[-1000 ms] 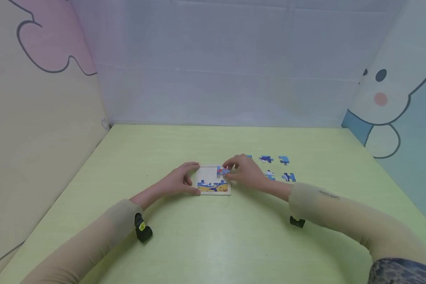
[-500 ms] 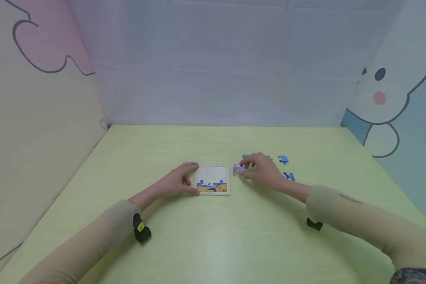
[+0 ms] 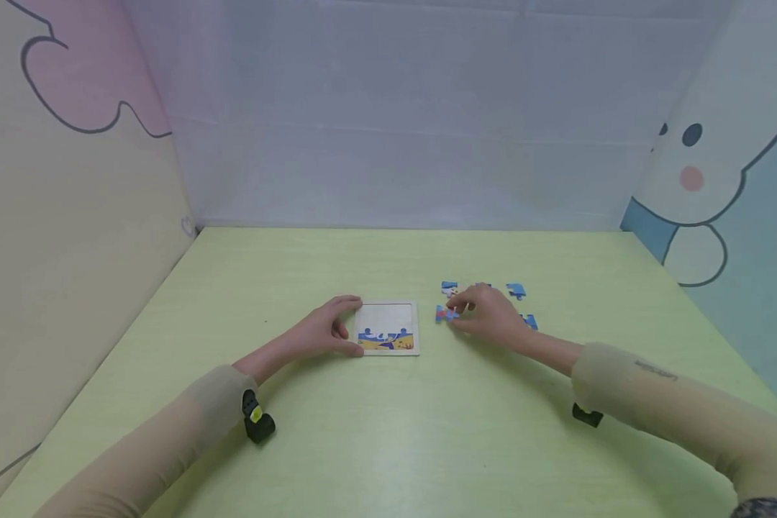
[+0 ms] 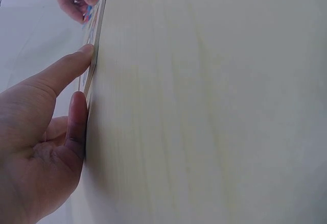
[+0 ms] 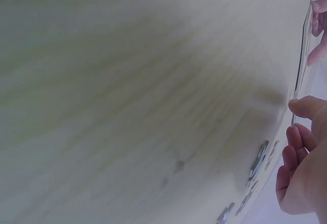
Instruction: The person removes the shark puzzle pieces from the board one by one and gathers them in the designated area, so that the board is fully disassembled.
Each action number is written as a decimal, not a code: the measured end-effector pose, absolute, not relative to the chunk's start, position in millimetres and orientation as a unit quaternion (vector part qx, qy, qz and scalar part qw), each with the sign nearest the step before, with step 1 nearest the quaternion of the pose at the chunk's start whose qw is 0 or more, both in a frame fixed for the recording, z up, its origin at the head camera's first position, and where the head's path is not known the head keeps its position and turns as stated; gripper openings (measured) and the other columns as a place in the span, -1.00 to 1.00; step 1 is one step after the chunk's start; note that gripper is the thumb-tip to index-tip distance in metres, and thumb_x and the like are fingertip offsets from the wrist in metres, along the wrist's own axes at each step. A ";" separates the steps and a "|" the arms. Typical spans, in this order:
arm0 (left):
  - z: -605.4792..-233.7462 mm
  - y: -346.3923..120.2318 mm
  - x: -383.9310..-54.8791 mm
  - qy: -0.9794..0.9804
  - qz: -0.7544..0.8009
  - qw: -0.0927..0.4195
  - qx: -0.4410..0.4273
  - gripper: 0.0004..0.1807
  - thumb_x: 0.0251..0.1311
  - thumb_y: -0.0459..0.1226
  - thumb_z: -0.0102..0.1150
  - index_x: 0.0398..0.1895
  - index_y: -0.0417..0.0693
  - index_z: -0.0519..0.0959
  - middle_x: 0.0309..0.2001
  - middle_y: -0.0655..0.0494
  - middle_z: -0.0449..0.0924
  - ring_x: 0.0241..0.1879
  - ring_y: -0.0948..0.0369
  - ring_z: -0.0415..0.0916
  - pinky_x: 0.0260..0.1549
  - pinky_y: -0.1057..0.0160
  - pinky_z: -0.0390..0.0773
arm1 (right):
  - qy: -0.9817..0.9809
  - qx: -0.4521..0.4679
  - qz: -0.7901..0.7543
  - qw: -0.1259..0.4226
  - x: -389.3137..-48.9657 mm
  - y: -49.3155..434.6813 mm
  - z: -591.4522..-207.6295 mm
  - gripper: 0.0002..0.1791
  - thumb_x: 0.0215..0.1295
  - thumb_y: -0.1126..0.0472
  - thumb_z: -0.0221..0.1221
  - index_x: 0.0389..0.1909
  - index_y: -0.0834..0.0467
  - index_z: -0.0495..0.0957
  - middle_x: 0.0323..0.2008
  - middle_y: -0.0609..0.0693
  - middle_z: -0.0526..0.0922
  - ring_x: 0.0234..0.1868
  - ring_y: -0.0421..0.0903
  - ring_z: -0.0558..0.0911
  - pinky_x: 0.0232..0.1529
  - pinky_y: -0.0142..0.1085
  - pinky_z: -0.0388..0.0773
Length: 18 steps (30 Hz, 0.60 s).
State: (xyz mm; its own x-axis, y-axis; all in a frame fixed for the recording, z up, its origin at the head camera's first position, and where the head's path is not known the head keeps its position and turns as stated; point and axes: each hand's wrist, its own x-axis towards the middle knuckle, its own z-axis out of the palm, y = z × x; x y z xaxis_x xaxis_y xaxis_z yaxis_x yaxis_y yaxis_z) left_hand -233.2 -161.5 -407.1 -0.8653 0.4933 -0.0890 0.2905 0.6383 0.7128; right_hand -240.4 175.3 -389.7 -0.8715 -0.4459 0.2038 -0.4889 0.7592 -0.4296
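At the far left, a pale wall panel (image 3: 91, 252) with a pink, dark-outlined shape was seen beside the light green table (image 3: 388, 432). A beige left sleeve (image 3: 155, 432) was shown with a small black device (image 3: 259, 426) worn at its cuff. By the left hand (image 3: 320, 332), a square puzzle tray (image 3: 416, 324) was held flat on the table, its left corners gripped between thumb and finger. The lower part of the tray was filled with blue-and-yellow pieces (image 3: 388, 342); its upper part was left bare. Just right of the tray, and apart from it, a red-and-blue puzzle piece (image 3: 442, 314) was pinched by thumb and fingertips of the right hand (image 3: 488, 316); whether the table was touched by it could not be told. Loose pieces were laid behind and about this hand: one (image 3: 450, 286) behind the pinched piece, another (image 3: 483, 285) mostly hidden, and two (image 3: 516, 290) farther right. A beige right sleeve (image 3: 654, 403) was followed by a wall panel with a cartoon face (image 3: 706, 158).
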 end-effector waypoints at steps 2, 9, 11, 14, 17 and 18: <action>-406.9 -161.5 -233.1 0.894 0.365 0.138 0.219 0.02 -0.03 -0.12 0.53 0.50 -0.09 0.20 0.53 0.02 0.10 -0.22 0.25 0.46 -0.19 0.33 0.51 | -0.937 0.248 0.240 0.045 -239.2 176.8 -389.0 -0.76 0.10 0.23 0.41 -0.18 0.17 0.75 -0.36 -0.06 0.73 -0.25 -0.09 0.58 -0.13 -0.22 0.49; -406.8 -161.4 -232.9 0.895 0.366 0.138 0.216 0.01 -0.03 -0.12 0.53 0.50 -0.08 0.21 0.52 0.02 0.11 -0.23 0.24 0.45 -0.19 0.34 0.51 | -0.939 0.250 0.232 0.039 -236.8 181.1 -386.9 -0.73 0.05 0.24 0.44 -0.18 0.17 0.75 -0.37 -0.06 0.73 -0.27 -0.10 0.58 -0.14 -0.23 0.49; -406.8 -161.4 -232.7 0.894 0.367 0.138 0.215 0.01 -0.03 -0.12 0.53 0.50 -0.07 0.21 0.52 0.03 0.11 -0.23 0.24 0.45 -0.19 0.33 0.51 | -0.937 0.257 0.234 0.037 -237.2 182.7 -386.5 -0.73 0.04 0.26 0.44 -0.19 0.18 0.75 -0.37 -0.05 0.73 -0.27 -0.10 0.59 -0.14 -0.22 0.51; -407.1 -161.2 -233.0 0.894 0.368 0.137 0.216 0.01 -0.03 -0.12 0.53 0.50 -0.07 0.21 0.52 0.03 0.12 -0.22 0.24 0.45 -0.19 0.33 0.51 | -0.935 0.261 0.238 0.025 -239.1 185.2 -386.9 -0.73 0.04 0.26 0.44 -0.18 0.18 0.75 -0.37 -0.06 0.72 -0.27 -0.11 0.60 -0.14 -0.23 0.54; -407.2 -161.2 -233.2 0.894 0.368 0.137 0.216 0.01 -0.03 -0.12 0.53 0.50 -0.07 0.21 0.52 0.03 0.12 -0.22 0.24 0.45 -0.19 0.33 0.51 | -0.934 0.263 0.244 0.009 -241.9 187.5 -387.2 -0.72 0.05 0.25 0.44 -0.17 0.17 0.75 -0.34 -0.08 0.72 -0.25 -0.13 0.59 -0.15 -0.27 0.54; -407.2 -161.0 -233.3 0.894 0.367 0.138 0.217 0.01 -0.03 -0.12 0.53 0.50 -0.07 0.21 0.52 0.03 0.12 -0.22 0.24 0.46 -0.19 0.33 0.51 | -0.933 0.264 0.245 0.004 -242.7 188.2 -387.0 -0.72 0.06 0.25 0.44 -0.16 0.17 0.74 -0.33 -0.08 0.73 -0.24 -0.14 0.59 -0.14 -0.27 0.53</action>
State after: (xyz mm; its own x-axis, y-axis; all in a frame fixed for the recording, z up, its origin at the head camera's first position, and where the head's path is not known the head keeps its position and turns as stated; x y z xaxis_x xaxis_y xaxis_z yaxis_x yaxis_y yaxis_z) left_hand -233.3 -161.0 -407.2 -0.8680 0.4890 -0.0865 0.2868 0.6359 0.7165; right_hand -242.7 188.2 -387.0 -0.8605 -0.4908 0.1369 -0.4948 0.7406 -0.4546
